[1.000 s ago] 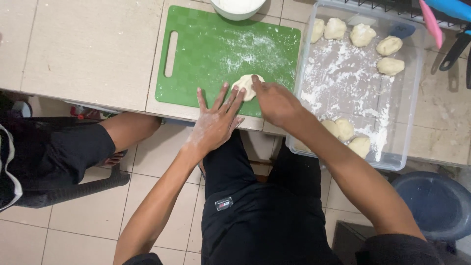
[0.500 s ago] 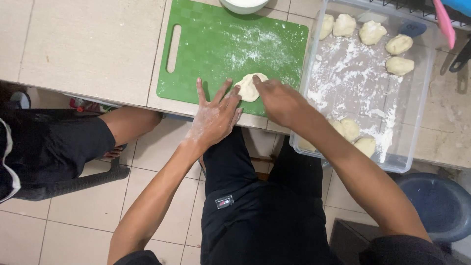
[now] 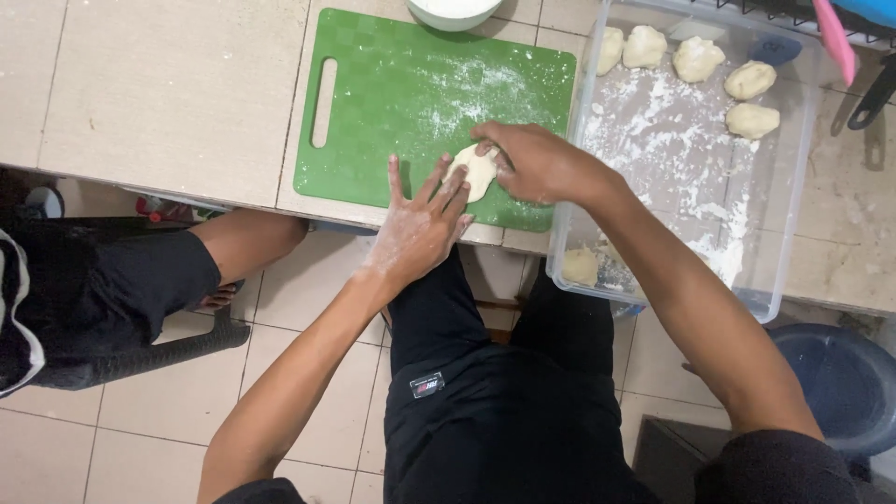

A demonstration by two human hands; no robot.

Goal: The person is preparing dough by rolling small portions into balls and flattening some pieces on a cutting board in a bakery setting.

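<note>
My right hand (image 3: pixel 537 163) cupped the dough piece (image 3: pixel 474 171) from the right on the green cutting board (image 3: pixel 392 112), while my left hand (image 3: pixel 420 224) lay flat, fingers spread, touching its near-left edge

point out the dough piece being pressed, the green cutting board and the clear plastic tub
dough piece (image 3: pixel 474 170), head view, its bare middle between the hands
green cutting board (image 3: pixel 373 112), head view, bare surface right of handle slot
clear plastic tub (image 3: pixel 653 140), head view, floured floor
</note>
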